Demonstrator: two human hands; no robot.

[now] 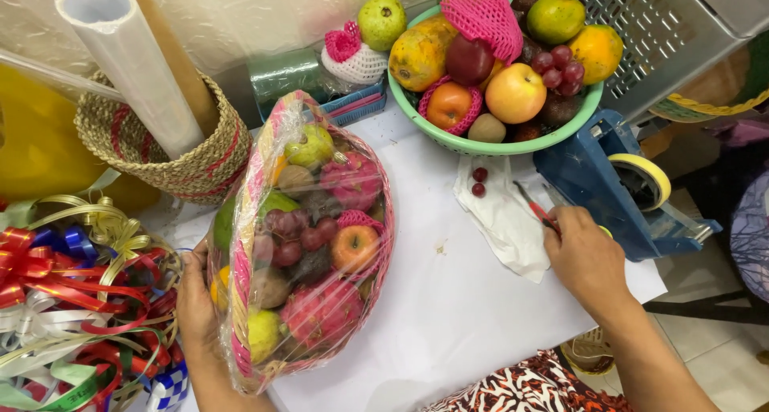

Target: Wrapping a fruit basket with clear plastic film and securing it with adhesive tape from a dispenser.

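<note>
The wrapped fruit basket [308, 236] stands tipped up on its edge on the white surface [448, 300], its open face turned toward the person and its long axis running from the near left corner up and away toward the green bowl [489, 146]. Clear film is stretched over the fruit inside.

The left hand [196, 300] is pressed flat against the basket's outer left rim, fingers spread along the pink weave, propping it rather than closing round anything. So the basket lies directly at the left hand, touching it.

The right hand [581, 256] is well apart from the basket, off to its right across a bare stretch of surface. It rests near the blue tape dispenser [613, 184], with its fingers curled onto what looks like the red handle of scissors [535, 208] lying on a white cloth [501, 216]. Whether the fingers have actually closed on the handle I cannot tell; the back of the hand hides them.

The two hands are therefore wide apart, one at each side of the work: left on the basket, right by the tools. The tape roll [645, 180] sits just beyond the right hand, and two loose grapes [479, 181] lie on the cloth between bowl and hand. A heap of ribbon bows [72, 300] is at far left, beside the basket.
</note>
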